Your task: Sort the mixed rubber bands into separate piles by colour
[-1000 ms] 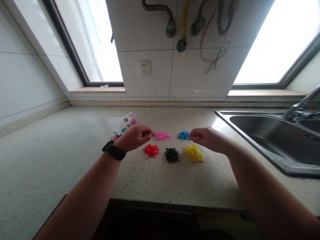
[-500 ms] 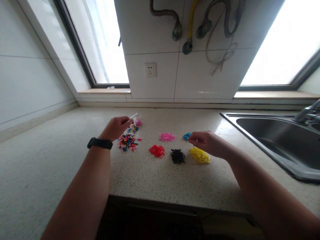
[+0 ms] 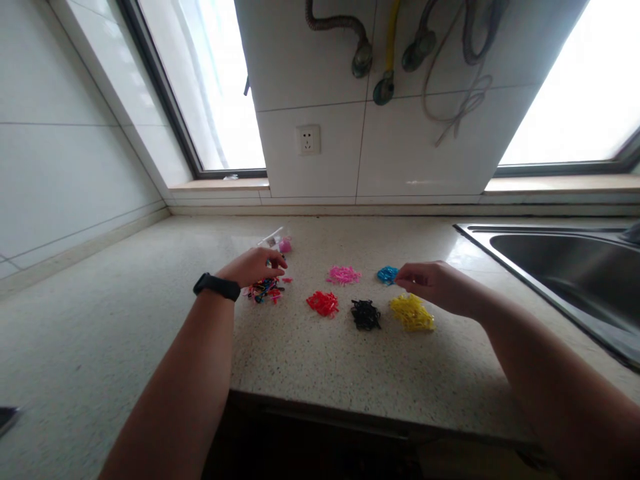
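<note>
My left hand (image 3: 256,267) hovers over a mixed-colour pile of small elastic bands (image 3: 266,291) and partly hides it. Its thumb and fingers are apart, with nothing visible between them. My right hand (image 3: 423,280) is at the right edge of the blue elastic-band pile (image 3: 387,275). Those fingertips are pinched together, and whatever may be in them is too small to make out. Sorted by colour nearby lie a pink pile (image 3: 343,275), a red pile (image 3: 323,304), a black pile (image 3: 365,315) and a yellow pile (image 3: 412,313).
A clear plastic bag (image 3: 273,240) with something pink lies behind my left hand. The speckled counter (image 3: 320,373) ends at a front edge close to me. To the right is a steel sink (image 3: 545,267); a tiled wall with a socket (image 3: 309,139) rises behind.
My left hand has come away from the plastic bag, nearer to me over the mixed pile, its fingers parting. My right hand has uncovered more of the blue pile. The view has shifted slightly.
</note>
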Demonstrator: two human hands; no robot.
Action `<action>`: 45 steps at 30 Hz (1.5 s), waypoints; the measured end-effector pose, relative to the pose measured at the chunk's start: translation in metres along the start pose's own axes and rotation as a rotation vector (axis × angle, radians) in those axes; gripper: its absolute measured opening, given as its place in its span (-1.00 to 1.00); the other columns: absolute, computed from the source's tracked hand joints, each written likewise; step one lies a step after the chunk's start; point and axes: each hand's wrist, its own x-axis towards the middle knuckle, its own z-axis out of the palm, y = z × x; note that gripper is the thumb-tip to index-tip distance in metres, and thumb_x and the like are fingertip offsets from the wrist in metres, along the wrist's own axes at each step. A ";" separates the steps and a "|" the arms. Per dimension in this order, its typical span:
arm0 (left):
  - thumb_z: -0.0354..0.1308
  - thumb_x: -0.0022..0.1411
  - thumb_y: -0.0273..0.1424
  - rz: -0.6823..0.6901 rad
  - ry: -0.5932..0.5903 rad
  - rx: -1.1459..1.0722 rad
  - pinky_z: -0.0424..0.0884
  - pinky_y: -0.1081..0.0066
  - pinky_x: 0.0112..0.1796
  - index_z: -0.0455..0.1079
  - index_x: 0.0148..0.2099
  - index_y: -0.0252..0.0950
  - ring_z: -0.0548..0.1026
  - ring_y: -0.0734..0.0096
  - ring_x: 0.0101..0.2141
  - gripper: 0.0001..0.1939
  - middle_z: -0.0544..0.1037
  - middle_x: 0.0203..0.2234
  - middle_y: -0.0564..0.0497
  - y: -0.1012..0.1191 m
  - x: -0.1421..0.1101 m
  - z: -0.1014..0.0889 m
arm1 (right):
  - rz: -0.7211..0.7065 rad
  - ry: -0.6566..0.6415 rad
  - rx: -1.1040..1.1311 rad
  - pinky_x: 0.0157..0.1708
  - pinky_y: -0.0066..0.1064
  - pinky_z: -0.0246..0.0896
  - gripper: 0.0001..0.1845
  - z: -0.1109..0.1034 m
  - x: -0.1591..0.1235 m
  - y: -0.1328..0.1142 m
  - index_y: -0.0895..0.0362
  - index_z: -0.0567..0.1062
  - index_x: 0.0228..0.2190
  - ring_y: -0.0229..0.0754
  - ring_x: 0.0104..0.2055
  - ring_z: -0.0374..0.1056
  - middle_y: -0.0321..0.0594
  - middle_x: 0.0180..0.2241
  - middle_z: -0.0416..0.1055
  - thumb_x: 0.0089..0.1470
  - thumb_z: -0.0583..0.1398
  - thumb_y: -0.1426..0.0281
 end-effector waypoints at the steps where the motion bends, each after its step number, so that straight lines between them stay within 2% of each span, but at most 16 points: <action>1: 0.25 0.17 -0.21 -0.004 -0.026 0.006 0.31 0.39 -0.33 0.62 -0.14 -0.25 0.49 0.38 -0.40 -0.71 0.61 -0.36 -0.03 0.001 0.000 0.000 | 0.000 0.000 0.000 -0.49 -0.40 0.06 -0.67 0.000 0.000 0.001 0.08 0.56 -0.34 -0.27 -0.53 0.20 -0.32 -0.56 0.37 0.21 0.13 0.12; 5: 0.27 0.15 -0.15 -0.053 -0.113 0.022 0.31 0.38 -0.32 0.63 -0.15 -0.26 0.50 0.34 -0.38 -0.66 0.62 -0.37 -0.04 0.005 0.001 0.001 | 0.004 -0.006 -0.009 -0.49 -0.40 0.07 -0.67 0.000 -0.001 0.006 0.07 0.57 -0.32 -0.27 -0.52 0.21 -0.32 -0.54 0.39 0.22 0.12 0.12; 12: 0.25 0.16 -0.12 -0.060 -0.133 0.032 0.31 0.40 -0.33 0.63 -0.14 -0.26 0.51 0.35 -0.37 -0.64 0.65 -0.36 -0.04 0.003 0.002 0.002 | 0.005 -0.012 -0.031 -0.50 -0.40 0.06 -0.66 -0.002 -0.001 0.003 0.08 0.56 -0.35 -0.27 -0.54 0.20 -0.33 -0.57 0.37 0.22 0.12 0.12; 18: 0.25 0.14 -0.23 -0.046 -0.177 0.036 0.31 0.43 -0.35 0.65 -0.23 -0.24 0.52 0.38 -0.40 -0.76 0.65 -0.41 -0.01 0.005 0.004 0.005 | -0.002 -0.024 -0.053 -0.48 -0.38 0.08 -0.66 -0.002 -0.001 0.003 0.07 0.55 -0.33 -0.26 -0.52 0.23 -0.30 -0.53 0.43 0.24 0.11 0.12; 24: 0.25 0.10 -0.27 -0.027 -0.135 0.052 0.26 0.44 -0.44 0.63 -0.31 -0.24 0.47 0.41 -0.49 -0.81 0.61 -0.50 0.02 0.011 0.003 0.007 | -0.009 -0.022 -0.039 -0.48 -0.38 0.08 -0.67 -0.002 -0.001 0.004 0.07 0.56 -0.33 -0.25 -0.52 0.25 -0.30 -0.53 0.45 0.23 0.13 0.13; 28: 0.24 0.07 -0.31 0.020 -0.100 0.031 0.26 0.44 -0.42 0.62 -0.32 -0.24 0.46 0.41 -0.47 -0.83 0.59 -0.49 0.03 0.014 0.002 0.007 | -0.012 -0.012 -0.022 -0.49 -0.39 0.06 -0.71 -0.002 0.000 0.004 0.06 0.57 -0.34 -0.27 -0.53 0.23 -0.31 -0.54 0.44 0.20 0.15 0.15; 34: 0.20 0.14 -0.32 0.068 0.007 -0.007 0.26 0.39 -0.40 0.58 -0.28 -0.30 0.39 0.40 -0.46 -0.81 0.53 -0.48 -0.01 0.018 0.003 0.008 | -0.010 -0.008 -0.040 -0.48 -0.40 0.08 -0.70 -0.003 -0.001 -0.001 0.08 0.56 -0.34 -0.27 -0.52 0.24 -0.30 -0.53 0.43 0.22 0.14 0.17; 40: 0.20 0.19 -0.31 0.142 0.113 -0.233 0.27 0.41 -0.40 0.51 -0.27 -0.33 0.36 0.44 -0.44 -0.82 0.47 -0.47 0.01 0.045 0.006 0.019 | -0.052 0.036 0.050 -0.50 -0.42 0.05 -0.71 0.002 0.001 -0.017 0.12 0.58 -0.31 -0.31 -0.53 0.19 -0.32 -0.54 0.40 0.23 0.16 0.19; 45: 0.19 0.23 -0.28 0.147 0.055 -0.487 0.30 0.44 -0.42 0.48 -0.20 -0.35 0.40 0.47 -0.44 -0.78 0.53 -0.43 -0.02 0.081 0.008 0.038 | -0.091 0.088 0.204 -0.47 -0.42 0.12 -0.76 0.013 0.006 -0.042 0.14 0.60 -0.27 -0.31 -0.50 0.24 -0.29 -0.51 0.42 0.21 0.20 0.25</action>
